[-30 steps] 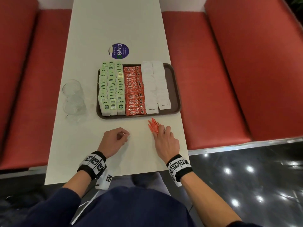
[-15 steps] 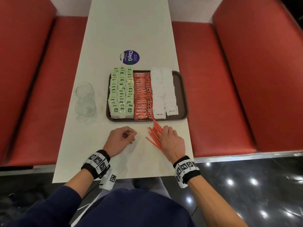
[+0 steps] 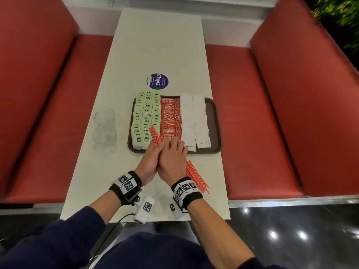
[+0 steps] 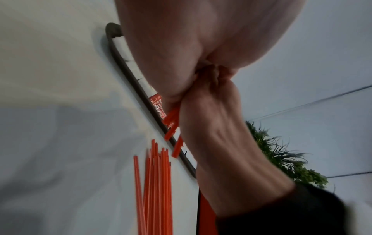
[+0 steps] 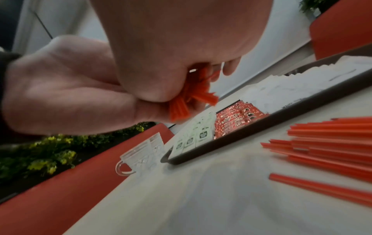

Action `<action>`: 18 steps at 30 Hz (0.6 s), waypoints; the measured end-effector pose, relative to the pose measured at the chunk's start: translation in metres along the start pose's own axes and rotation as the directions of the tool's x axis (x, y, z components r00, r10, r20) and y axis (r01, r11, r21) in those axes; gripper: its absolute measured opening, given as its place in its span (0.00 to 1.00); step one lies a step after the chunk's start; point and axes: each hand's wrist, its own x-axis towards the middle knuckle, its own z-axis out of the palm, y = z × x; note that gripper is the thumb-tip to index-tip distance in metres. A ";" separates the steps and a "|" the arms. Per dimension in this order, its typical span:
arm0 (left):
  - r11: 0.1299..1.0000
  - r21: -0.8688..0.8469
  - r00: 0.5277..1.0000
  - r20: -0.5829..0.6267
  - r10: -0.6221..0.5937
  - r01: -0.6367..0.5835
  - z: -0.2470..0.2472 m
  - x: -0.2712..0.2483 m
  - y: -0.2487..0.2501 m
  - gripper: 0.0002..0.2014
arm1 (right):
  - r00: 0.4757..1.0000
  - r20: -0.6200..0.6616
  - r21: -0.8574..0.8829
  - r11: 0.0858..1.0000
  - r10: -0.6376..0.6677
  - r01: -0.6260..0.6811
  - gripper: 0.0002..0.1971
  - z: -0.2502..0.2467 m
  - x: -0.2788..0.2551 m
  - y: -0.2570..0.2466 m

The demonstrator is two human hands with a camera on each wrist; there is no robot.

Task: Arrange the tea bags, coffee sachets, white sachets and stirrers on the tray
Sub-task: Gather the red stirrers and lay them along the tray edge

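Note:
A brown tray [image 3: 214,121] holds rows of green tea bags [image 3: 143,117], red coffee sachets [image 3: 171,117] and white sachets [image 3: 194,117]. My left hand [image 3: 150,160] and right hand [image 3: 172,158] are pressed together at the tray's near edge. Both grip a bundle of orange stirrers [image 3: 154,134], whose ends stick out up and left over the tea bags. In the right wrist view the bundle [image 5: 181,108] shows between the two palms. More loose stirrers [image 3: 196,177] lie on the table to the right of my right wrist.
Two stacked clear glass cups [image 3: 104,129] stand left of the tray. A round purple sticker [image 3: 157,81] lies beyond it. Red bench seats [image 3: 252,123] flank the narrow white table [image 3: 159,45]. The tray's right strip is bare.
My hands were apart on the table, the right on the stirrers. They have come together, lifted part of the stirrers and moved forward to the tray's near edge.

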 end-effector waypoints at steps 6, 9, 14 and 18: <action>0.992 -0.103 0.994 -0.074 -0.075 0.067 -0.009 -0.002 -0.004 0.19 | 1.000 -0.002 0.012 1.000 0.000 0.000 0.16 0.000 -0.005 -0.010; 0.972 -0.159 0.981 -0.060 -0.186 0.175 -0.016 -0.003 -0.008 0.21 | 0.999 0.047 0.010 1.000 -0.014 0.014 0.16 0.001 -0.006 -0.012; 0.966 -0.175 0.974 -0.088 -0.207 0.190 -0.032 0.003 -0.015 0.20 | 0.964 0.247 0.016 0.995 -0.102 0.101 0.26 -0.005 -0.003 -0.011; 0.997 -0.008 0.975 -0.209 -0.077 0.077 -0.041 0.013 -0.012 0.20 | 0.907 0.332 0.240 0.953 -0.260 0.185 0.21 -0.017 -0.003 0.001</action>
